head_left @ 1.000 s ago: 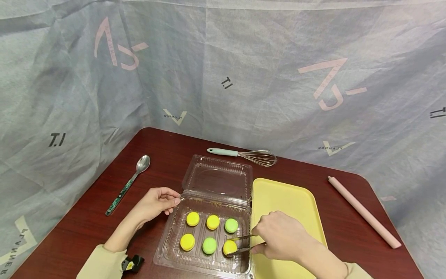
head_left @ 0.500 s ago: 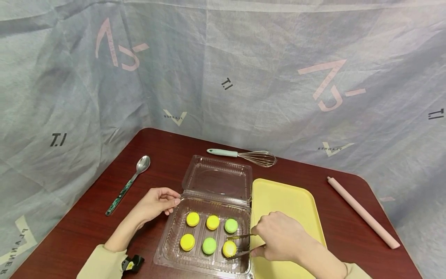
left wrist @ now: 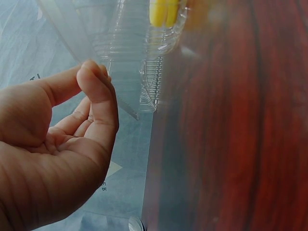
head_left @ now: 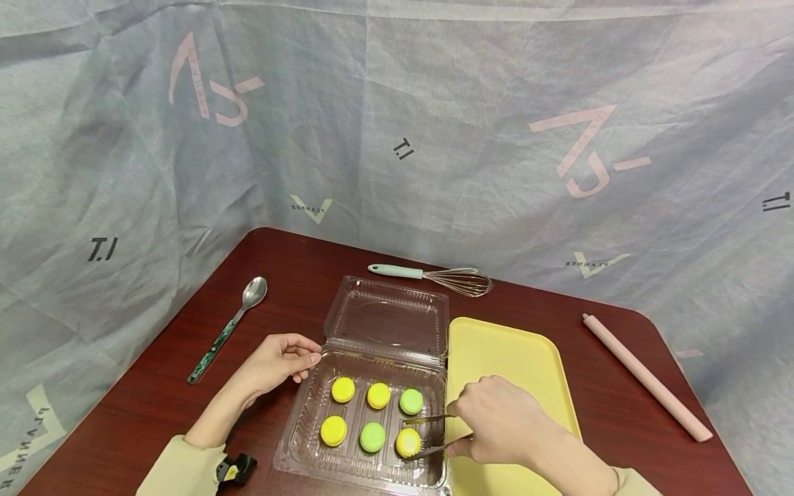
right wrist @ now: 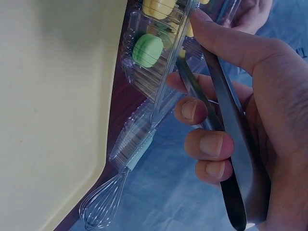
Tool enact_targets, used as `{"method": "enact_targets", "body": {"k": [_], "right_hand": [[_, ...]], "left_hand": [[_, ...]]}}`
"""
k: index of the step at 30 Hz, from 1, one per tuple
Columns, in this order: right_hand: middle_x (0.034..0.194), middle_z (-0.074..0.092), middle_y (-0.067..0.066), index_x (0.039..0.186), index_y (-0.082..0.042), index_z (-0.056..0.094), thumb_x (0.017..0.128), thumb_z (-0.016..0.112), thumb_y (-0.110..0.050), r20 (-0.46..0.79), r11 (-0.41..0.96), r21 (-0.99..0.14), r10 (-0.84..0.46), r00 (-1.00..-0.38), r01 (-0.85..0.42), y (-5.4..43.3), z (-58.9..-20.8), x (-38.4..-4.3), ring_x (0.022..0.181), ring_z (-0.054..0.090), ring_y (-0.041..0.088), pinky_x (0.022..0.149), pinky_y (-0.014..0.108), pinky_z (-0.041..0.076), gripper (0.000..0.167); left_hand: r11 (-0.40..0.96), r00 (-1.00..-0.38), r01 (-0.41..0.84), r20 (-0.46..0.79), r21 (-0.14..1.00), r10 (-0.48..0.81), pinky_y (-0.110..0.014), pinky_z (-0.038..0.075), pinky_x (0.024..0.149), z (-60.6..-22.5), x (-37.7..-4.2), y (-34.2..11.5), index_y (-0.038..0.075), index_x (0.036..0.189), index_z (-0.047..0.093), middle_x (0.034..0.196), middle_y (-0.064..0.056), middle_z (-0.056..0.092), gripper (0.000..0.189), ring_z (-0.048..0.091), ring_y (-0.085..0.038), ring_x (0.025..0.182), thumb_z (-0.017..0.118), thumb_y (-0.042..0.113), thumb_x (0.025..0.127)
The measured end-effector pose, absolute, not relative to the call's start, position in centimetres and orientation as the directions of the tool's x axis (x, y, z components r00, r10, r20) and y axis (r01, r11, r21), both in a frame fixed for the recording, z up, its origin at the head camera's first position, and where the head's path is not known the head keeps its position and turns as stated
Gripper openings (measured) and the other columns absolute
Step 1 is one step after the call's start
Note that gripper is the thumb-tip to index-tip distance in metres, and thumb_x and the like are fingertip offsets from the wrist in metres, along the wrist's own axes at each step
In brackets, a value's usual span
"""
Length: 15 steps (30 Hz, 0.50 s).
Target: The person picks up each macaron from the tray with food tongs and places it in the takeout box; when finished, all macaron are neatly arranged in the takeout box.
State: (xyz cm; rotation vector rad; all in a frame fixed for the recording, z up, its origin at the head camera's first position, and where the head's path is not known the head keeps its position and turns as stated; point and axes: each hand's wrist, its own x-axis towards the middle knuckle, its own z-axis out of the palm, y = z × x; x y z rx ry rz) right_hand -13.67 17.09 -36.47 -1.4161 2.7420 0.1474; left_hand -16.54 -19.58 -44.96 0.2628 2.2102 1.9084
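My left hand (head_left: pixel 282 362) pinches the left rim of a clear plastic clamshell container (head_left: pixel 298 427) near its hinge, thumb against index finger. Tongs (right wrist: pixel 231 130) are in my right hand (head_left: pixel 499 420), fingers wrapped around the metal arms. Their tips reach over the container's right wall and stand apart, one on each side of a yellow macaron (head_left: pixel 408 443) in the near right spot. Two green macarons, one in the near middle (head_left: pixel 373 437) and the other at the far right (head_left: pixel 411 401), and several yellow ones sit in two rows. The lid (head_left: pixel 387 320) lies folded back.
A yellow tray (head_left: pixel 509 337) adjoins the container's right side, partly under my right forearm. Behind the lid lies a whisk (head_left: pixel 428 273). A spoon (head_left: pixel 229 327) is at the left, and a pink rolling pin (head_left: pixel 648 377) at the right. Grey cloth (head_left: pixel 397 138) hangs behind the table.
The tongs' arms have spread apart and let go of the near right yellow macaron, which stays in the container. My left hand keeps its place on the rim.
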Motion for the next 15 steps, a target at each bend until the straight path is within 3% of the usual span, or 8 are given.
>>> {"method": "enact_targets", "body": {"k": [10,15], "right_hand": [[0.063,0.062,-0.016,0.073,-0.022,0.071,0.076,0.079,-0.058,-0.062,0.587,0.038,-0.806,-0.588,-0.809,17.55,-36.00,-13.56,0.049,0.045,0.000,0.050,0.028,0.047,0.037],[0.067,0.064,-0.016,0.077,-0.022,0.073,0.076,0.079,-0.057,-0.054,0.594,0.027,-0.802,-0.594,-0.804,17.92,-35.57,-13.58,0.053,0.050,0.001,0.051,0.029,0.047,0.036]], "left_hand": [[0.126,-0.961,-0.017,-0.051,0.992,0.273,-0.022,0.052,0.059,-45.20,-16.58,-19.59,-0.017,0.111,0.061,0.081,-0.008,0.063,0.026,0.057,-0.012,0.063,0.066,0.002,0.095],[0.124,-0.961,-0.019,-0.053,0.992,0.273,-0.022,0.052,0.059,-45.23,-16.57,-19.56,-0.017,0.111,0.061,0.081,-0.008,0.063,0.025,0.058,-0.012,0.064,0.066,0.002,0.095]]}}
